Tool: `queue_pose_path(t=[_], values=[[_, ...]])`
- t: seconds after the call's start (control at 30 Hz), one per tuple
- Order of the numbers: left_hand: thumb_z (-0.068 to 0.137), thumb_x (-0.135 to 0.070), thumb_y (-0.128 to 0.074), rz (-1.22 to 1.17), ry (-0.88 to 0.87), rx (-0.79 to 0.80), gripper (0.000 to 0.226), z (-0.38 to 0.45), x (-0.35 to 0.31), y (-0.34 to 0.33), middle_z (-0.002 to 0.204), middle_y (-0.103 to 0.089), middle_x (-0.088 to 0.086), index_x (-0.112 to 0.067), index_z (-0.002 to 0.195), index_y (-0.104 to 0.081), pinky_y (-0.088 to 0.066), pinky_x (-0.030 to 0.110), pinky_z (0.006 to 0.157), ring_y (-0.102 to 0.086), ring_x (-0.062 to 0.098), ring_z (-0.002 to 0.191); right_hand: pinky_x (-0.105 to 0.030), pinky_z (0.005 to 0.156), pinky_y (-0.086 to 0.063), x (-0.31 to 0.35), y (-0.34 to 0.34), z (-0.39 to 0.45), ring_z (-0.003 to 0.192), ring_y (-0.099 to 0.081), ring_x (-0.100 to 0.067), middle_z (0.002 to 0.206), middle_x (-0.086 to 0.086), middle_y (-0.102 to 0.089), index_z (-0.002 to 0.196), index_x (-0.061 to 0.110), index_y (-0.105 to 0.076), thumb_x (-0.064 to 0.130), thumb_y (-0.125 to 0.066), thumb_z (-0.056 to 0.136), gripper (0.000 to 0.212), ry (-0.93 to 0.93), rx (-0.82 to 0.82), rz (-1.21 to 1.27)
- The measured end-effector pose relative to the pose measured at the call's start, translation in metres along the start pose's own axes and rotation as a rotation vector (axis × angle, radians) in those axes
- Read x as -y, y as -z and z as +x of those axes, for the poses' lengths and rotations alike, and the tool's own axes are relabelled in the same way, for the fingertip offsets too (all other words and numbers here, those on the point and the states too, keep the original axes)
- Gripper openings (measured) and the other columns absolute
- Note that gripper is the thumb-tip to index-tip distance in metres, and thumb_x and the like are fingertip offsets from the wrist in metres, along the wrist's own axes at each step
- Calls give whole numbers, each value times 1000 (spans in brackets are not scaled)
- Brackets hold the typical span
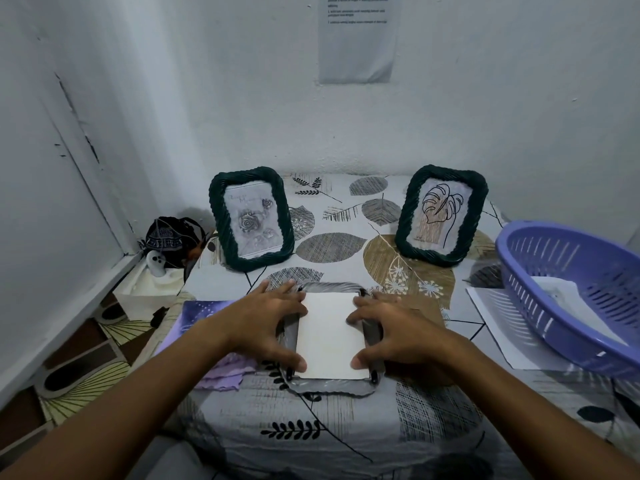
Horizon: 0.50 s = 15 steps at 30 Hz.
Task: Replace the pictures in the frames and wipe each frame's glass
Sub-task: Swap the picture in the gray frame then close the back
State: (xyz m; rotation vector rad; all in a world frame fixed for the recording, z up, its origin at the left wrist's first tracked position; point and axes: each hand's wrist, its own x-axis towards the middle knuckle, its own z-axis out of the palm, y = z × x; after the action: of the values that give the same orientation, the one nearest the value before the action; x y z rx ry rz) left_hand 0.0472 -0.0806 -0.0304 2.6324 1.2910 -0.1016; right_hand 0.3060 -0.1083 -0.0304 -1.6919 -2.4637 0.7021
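Both hands work the face-down frame [332,386] at the table's middle: my left hand [266,323] and right hand [391,327] lie spread and half open, gripping nothing, fingertips pinching the white picture back [329,336] from 9 and 3 o'clock. I should press evenly and seat its corners under the black tabs. Two standing frames [251,220] wait at 11 and 1 o'clock; the purple basket [540,306] sits at 3.

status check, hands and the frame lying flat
Left hand and right hand pressing the white sheet into the face-down frame. Two frames upright behind. Nothing blocking.
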Motion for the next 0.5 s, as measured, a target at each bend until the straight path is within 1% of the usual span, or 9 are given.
queue_pose_path(t=[0.13,0.27,0.4,0.43,0.5], values=[[67,-74,-64,-35,6,-9,97,-1,-1,0,159,-18,-3,-22,144,-36,10,32,114,2,9,147,-50,118,-9,-2,1,1,146,-9,-16,158,14,-17,130,40,-49,60,-75,64,73,-18,12,14],[66,-71,-67,-66,26,-3,100,0,-2,2,160,-16,1,-23,146,-32,11,30,112,2,11,147,-53,117,-13,-6,-1,3,147,-7,-17,157,17,-17,126,45,-48,64,-75,61,72,-21,26,20],[56,-84,-55,-69,10,16,111,2,2,-1,160,-16,-7,-26,148,-31,14,32,111,3,9,147,-54,116,-15,-7,1,5,147,-8,-18,158,15,-15,127,44,-48,62,-77,61,75,-6,48,14],[54,-86,-55,-73,9,17,113,2,4,-2,160,-16,-8,-27,147,-31,14,32,112,3,9,147,-54,116,-15,-8,1,6,147,-8,-18,158,15,-15,127,45,-48,63,-77,59,76,1,53,16],[57,-83,-62,-84,16,18,110,2,5,-2,159,-16,-8,-26,147,-32,12,33,113,3,10,147,-53,117,-15,-10,2,6,147,-7,-17,158,14,-15,127,46,-47,63,-78,58,77,7,67,25]])
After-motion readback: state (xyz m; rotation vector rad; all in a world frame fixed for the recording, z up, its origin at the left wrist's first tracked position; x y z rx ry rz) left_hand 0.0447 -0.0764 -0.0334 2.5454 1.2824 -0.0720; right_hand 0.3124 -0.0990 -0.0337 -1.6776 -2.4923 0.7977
